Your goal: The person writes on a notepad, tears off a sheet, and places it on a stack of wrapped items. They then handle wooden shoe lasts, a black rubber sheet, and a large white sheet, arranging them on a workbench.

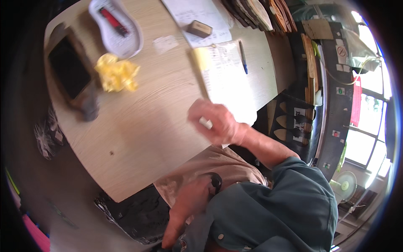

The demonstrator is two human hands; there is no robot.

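Observation:
My right hand (215, 122) is raised over the near right part of the table, by the open notebook (228, 80). Its fingers are closed, and a small white piece (205, 122) shows between them; its kind is too unclear to tell. Lower down, over my lap, my left hand (194, 194) is smeared by motion, so its fingers cannot be made out. A dark rounded thing (216, 181) lies against it; whether it is held is unclear. A blue pen (243, 56) rests along the notebook's right side.
On the wooden table (151, 117) are a crumpled yellow wrapping (117, 72), a white tray (136, 44) holding a red cutter (112, 20), and a dark-screened device (69, 67). A small block (200, 29) sits on papers. Stacked boards (256, 14) stand at the far right.

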